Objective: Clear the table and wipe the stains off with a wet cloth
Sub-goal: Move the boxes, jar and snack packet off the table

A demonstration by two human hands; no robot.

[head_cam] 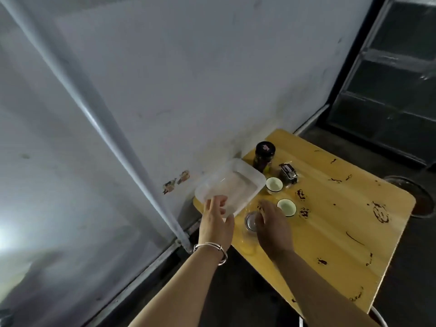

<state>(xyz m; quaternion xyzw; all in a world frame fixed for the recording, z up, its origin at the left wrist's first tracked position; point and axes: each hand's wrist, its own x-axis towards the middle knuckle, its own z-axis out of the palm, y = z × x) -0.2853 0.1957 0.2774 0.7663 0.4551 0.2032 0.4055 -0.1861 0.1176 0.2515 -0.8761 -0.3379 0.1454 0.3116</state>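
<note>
Grey wall (188, 79) at the back, yellow wooden tabletop (330, 232) butted against it. Dark stains (380, 212) scattered over the right and near parts of the tabletop.

Left hand (215, 223), bracelet (212, 250) on the wrist, grips the near corner of a clear plastic container (232, 185), thumb on the rim and fingers underneath. Container sits over the tabletop's wall-side edge with its open side up and its long axis roughly parallel to the wall, near-left to far-right. Can't tell if it touches the tabletop.

Right hand (273, 226) has its fingers curled round a clear glass (251, 221) near the front-left of the tabletop, just below the container.

One white cup (274, 184) is just beside the container's far-right corner, and a second cup (286, 206) is just right of the right hand. Upright dark jar (264, 156) with a black lid stands by the wall, with a dark packet (288, 174) just to its right.
</note>
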